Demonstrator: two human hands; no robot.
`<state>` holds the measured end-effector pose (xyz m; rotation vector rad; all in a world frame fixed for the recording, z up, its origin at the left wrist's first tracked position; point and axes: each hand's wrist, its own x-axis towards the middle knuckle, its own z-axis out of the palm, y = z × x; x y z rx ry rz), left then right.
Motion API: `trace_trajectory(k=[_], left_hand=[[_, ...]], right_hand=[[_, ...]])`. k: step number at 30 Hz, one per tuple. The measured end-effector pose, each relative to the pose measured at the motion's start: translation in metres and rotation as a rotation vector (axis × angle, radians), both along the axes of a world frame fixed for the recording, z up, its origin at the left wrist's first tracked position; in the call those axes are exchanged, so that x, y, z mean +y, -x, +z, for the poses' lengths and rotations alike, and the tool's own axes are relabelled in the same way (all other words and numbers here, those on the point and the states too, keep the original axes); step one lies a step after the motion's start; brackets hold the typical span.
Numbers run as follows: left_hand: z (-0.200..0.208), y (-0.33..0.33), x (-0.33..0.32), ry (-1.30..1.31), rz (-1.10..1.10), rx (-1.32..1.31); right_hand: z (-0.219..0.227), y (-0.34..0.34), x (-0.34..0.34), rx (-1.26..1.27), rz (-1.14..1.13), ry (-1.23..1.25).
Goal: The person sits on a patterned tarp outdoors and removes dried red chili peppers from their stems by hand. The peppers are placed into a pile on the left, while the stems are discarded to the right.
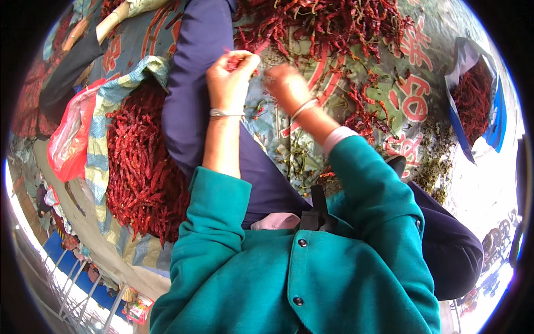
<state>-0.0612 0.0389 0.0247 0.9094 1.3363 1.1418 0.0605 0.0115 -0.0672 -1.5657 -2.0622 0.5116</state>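
Note:
My left hand (231, 78) is closed around several dried red chilies (235, 62), whose tips show between the thumb and fingers above my left leg. Just to its right, my right hand (285, 86) is blurred, its fingers curled toward the left hand; whether it holds anything is hidden by the smear. Beyond both hands lies a large heap of dried red chilies (334, 22). Loose chilies and pale stem bits (300, 153) are scattered on the printed sheet (389, 72) below my right arm.
At my left, a striped woven sack (99, 150) is filled with red chilies (142, 161), beside a red plastic bag (69, 147). A white and blue sack (495, 122) with chilies stands at the far right. Another person's arm (114, 21) reaches in at the upper left.

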Motion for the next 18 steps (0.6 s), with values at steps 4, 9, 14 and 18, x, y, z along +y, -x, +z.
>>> trace_trajectory(k=[4, 9, 14, 18], left_hand=[[0.009, 0.001, 0.002, 0.116, 0.017, 0.087], [0.008, -0.001, 0.0, 0.147, -0.031, -0.012], [0.0, -0.006, -0.002, 0.154, -0.081, -0.122], [0.004, -0.004, -0.002, 0.132, -0.098, -0.237]], right_hand=[[-0.002, 0.034, -0.056, -0.308, 0.482, -0.021], [-0.001, -0.024, -0.061, -0.398, 0.63, -0.158], [0.024, -0.126, -0.079, -0.396, 0.714, -0.047], [0.047, -0.17, -0.083, -0.501, 0.619, 0.027]])
